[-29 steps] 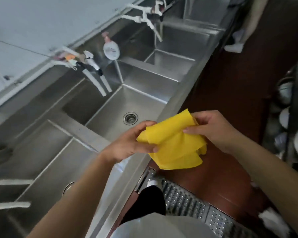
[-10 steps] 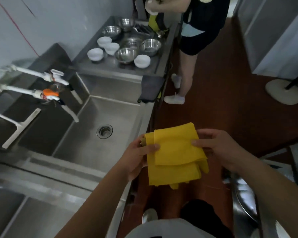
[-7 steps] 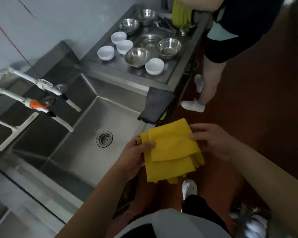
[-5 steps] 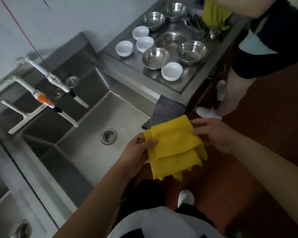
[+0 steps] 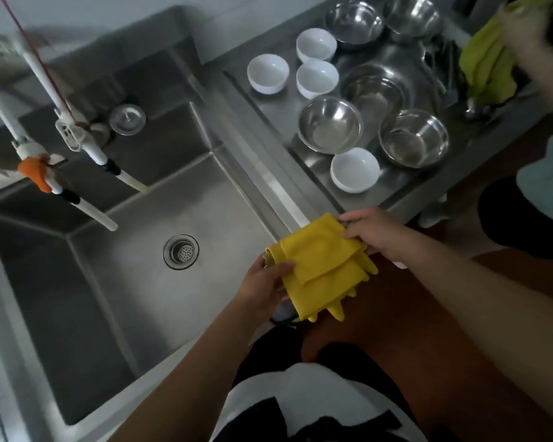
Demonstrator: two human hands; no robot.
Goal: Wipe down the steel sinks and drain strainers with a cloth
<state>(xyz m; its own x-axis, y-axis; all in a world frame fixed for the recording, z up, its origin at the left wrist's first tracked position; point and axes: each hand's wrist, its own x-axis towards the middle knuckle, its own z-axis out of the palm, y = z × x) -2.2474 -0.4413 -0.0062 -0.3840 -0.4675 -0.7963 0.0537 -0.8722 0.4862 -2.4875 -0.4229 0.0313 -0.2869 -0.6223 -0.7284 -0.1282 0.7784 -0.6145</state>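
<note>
- Nearest to me, a folded yellow cloth (image 5: pixel 320 269) hangs between both hands above the sink's front corner; it looks smooth and soft, doubled into flat layers with loose ends dangling below.
- My left hand (image 5: pixel 262 288) grips the cloth's left edge, thumb curled over the top and fingers tucked underneath.
- My right hand (image 5: pixel 374 234) pinches the upper right corner, fingers bent together around the fabric.
- Just beyond the left hand lies one deep rectangular steel sink (image 5: pixel 115 298), brushed and dull grey, with sloping walls.
- One round drain strainer (image 5: pixel 181 251), perforated with small holes, sits in the middle of the basin floor, well apart from the cloth.
- Two white tubular taps (image 5: pixel 93 215) reach out over the basin from the left; one carries an orange piece (image 5: pixel 35 172) at its joint.
- One round metal disc (image 5: pixel 127 119) rests on the ledge behind the basin.
- To the right, a flat steel counter (image 5: pixel 262 129) holds four white bowls (image 5: pixel 355 169), smooth and rounded, and five shiny steel bowls (image 5: pixel 330 124), as far as I can count.
- Farthest away, another person's hand holds a yellow-green rag (image 5: pixel 487 70), blurred.
</note>
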